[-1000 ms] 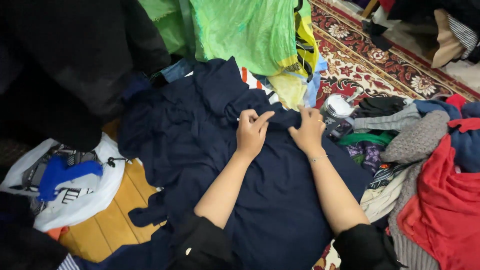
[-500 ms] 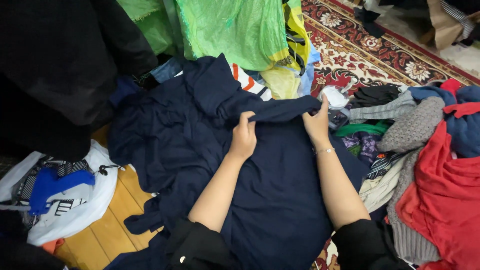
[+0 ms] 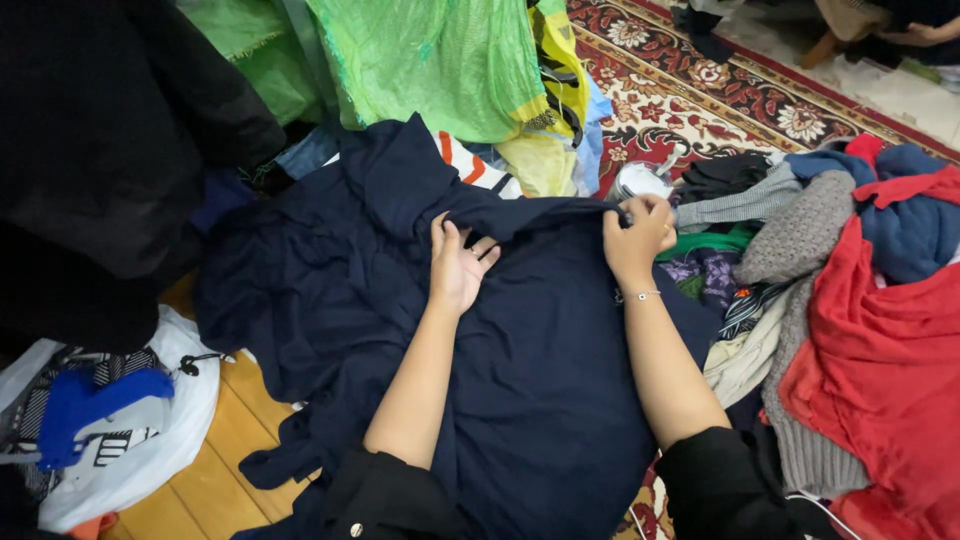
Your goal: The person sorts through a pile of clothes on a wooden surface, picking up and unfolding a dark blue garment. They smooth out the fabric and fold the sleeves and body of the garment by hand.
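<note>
Head view, left hand (image 3: pixel 458 268): lies palm down on the dark navy garment (image 3: pixel 520 380), its fingers (image 3: pixel 440 232) together and curled over a raised fold of the cloth, gripping it.
Head view, right hand (image 3: pixel 638 235): its fingers (image 3: pixel 655 208) are closed in a pinch on the same fold, at the garment's far right edge; a thin bracelet (image 3: pixel 640 295) sits on the wrist behind them.
Dark navy garment: spread wide across the floor, under both hands and forearms; the pinched fold runs as a ridge from one set of fingers to the other, and loose cloth bunches up beyond the left fingers.
Beyond the fingers: a green plastic sack (image 3: pixel 440 60) and a yellow bag (image 3: pixel 555 110) lie past the garment's far edge; further right is a red patterned carpet (image 3: pixel 720 90).
Right of the right fingers: a heap of clothes, with a grey knitted piece (image 3: pixel 800 235), a green piece (image 3: pixel 715 242) just beside the fingers and a red garment (image 3: pixel 880 370) nearer the person.
Left of the left fingers: black cloth (image 3: pixel 90 150) well apart; nearer the person, a white plastic bag (image 3: pixel 150 440) with a blue hanger (image 3: pixel 85 405) on it, lying on the wooden floor (image 3: pixel 215 470).
Near edge: black sleeves (image 3: pixel 390 500) cover both upper arms.
</note>
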